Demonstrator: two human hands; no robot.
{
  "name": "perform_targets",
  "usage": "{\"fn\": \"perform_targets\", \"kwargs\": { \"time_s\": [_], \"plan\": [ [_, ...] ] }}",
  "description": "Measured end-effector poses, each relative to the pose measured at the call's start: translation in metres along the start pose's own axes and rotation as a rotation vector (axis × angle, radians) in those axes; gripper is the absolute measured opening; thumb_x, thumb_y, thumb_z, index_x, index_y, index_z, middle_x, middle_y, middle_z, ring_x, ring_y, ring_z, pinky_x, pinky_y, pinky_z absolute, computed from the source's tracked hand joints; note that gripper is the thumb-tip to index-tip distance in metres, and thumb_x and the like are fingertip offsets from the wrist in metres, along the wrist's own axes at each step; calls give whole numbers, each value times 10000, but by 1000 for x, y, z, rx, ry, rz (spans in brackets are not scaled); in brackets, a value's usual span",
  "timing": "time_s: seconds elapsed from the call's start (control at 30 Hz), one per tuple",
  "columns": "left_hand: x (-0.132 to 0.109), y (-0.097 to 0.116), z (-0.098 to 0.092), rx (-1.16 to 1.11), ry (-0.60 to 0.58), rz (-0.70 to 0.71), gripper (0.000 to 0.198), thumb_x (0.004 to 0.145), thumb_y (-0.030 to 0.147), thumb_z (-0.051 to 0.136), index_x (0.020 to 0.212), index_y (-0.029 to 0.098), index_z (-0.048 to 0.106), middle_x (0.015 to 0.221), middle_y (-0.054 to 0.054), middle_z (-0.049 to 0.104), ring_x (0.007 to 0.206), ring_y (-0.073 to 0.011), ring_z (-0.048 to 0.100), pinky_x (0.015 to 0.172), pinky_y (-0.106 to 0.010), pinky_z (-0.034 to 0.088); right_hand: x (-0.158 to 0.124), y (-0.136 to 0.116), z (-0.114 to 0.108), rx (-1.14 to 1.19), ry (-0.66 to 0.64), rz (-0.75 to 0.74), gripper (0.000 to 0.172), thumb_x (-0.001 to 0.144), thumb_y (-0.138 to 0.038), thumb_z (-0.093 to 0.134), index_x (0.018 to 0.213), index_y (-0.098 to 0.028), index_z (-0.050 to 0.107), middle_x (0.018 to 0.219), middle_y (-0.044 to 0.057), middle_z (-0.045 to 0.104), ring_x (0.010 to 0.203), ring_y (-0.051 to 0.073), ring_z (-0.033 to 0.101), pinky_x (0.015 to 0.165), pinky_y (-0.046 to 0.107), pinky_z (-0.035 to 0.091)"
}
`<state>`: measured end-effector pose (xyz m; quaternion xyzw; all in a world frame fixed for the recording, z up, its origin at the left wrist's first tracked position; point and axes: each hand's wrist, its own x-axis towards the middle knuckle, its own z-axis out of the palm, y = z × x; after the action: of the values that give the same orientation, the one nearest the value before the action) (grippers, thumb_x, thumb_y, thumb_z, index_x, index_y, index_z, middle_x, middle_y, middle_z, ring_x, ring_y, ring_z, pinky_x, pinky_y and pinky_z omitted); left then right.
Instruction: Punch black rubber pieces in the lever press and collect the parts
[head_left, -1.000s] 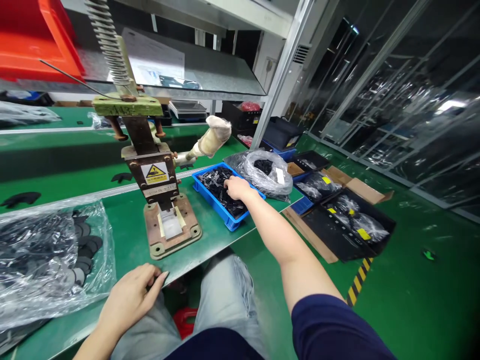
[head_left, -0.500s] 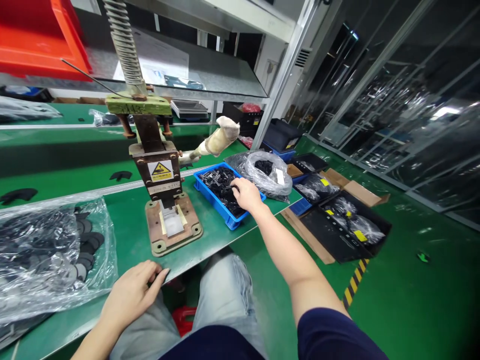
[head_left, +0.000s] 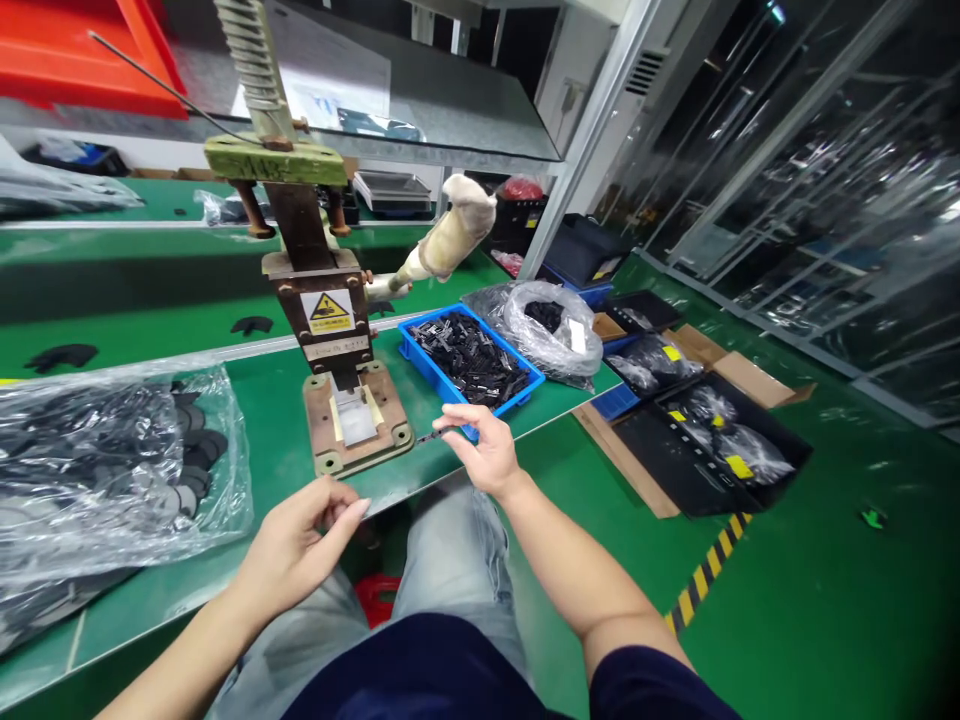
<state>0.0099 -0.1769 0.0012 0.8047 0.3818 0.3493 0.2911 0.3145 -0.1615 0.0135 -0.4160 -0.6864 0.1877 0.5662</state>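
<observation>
My right hand (head_left: 484,450) pinches a small, slim black part (head_left: 429,436) between thumb and fingertips. It hovers just in front of the blue tray (head_left: 435,385), beside the right corner of the press base (head_left: 319,420). Many similar black parts (head_left: 480,360) fill that tray. Nothing shows in my left hand (head_left: 307,535), which is at the table's front edge with its thumb apart from loosely curled fingers. Behind it stands the hand press (head_left: 319,300), with a yellow warning label and a pale block (head_left: 355,420) on its base.
At left lies a clear plastic bag (head_left: 90,470) of flat dark curved pieces. The press's wrapped lever (head_left: 450,235) juts rightward above the tray. A rolled plastic bag (head_left: 555,335) lies beyond the tray. Boxes with bagged goods (head_left: 720,430) stand on the floor at right.
My right hand has come out of the blue tray toward the press base, with a slim black part in its fingers. My left hand has shifted slightly right, and the camera view has moved.
</observation>
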Motion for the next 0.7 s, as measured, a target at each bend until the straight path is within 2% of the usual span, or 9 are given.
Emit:
{"fn": "perform_targets", "kwargs": {
  "time_s": [0.1,0.23,0.33,0.43,0.5,0.6,0.7],
  "plan": [
    [17,17,2,-75,4,-38,153,1027,381,660,1061,234,685,827,1,699,712,-150,648,681,-278,547,-3,-3,9,15,-24,7,349,993,-284,715,1338,-250,674,1102,64,863,1027,175,829,1004,374,677],
    [35,24,5,-82,1,-17,265,1002,417,691,1198,240,670,936,-16,736,751,-164,692,726,-307,590,-6,-4,15,3,-58,-10,339,997,-288,705,1334,-265,681,1095,64,864,1025,191,831,1001,402,677],
    [44,24,7,-41,27,64,281,995,421,702,1213,245,685,1014,-40,741,760,-168,683,746,-324,592,-8,-5,20,-33,-89,-19,346,994,-291,706,1340,-284,684,1085,55,864,1021,203,831,997,416,674],
    [51,22,7,-22,24,125,202,1028,392,662,1163,251,717,1023,-48,749,796,-168,683,752,-310,581,-8,-5,27,-59,-128,8,344,999,-305,697,1342,-284,680,1079,56,862,1013,209,828,997,423,671],
    [54,14,5,-4,25,125,187,1042,380,643,1139,248,732,971,-37,751,787,-163,680,744,-296,570,-3,-5,28,-59,-173,20,384,1003,-308,691,1384,-281,650,1123,61,852,1053,206,815,1029,424,660],
    [60,-13,-2,50,112,8,228,1034,427,646,1114,232,735,890,-21,736,720,-156,659,698,-287,552,18,-7,19,-94,-206,13,456,995,-330,701,1438,-275,608,1264,83,798,1160,209,766,1080,433,637],
    [69,-51,-15,124,175,-108,294,1024,477,632,1134,223,733,904,-22,738,737,-166,668,708,-289,555,59,-18,-3,-132,-103,-43,458,985,-377,714,1419,-268,618,1377,104,712,1228,225,715,1095,440,623]
  ]
}}
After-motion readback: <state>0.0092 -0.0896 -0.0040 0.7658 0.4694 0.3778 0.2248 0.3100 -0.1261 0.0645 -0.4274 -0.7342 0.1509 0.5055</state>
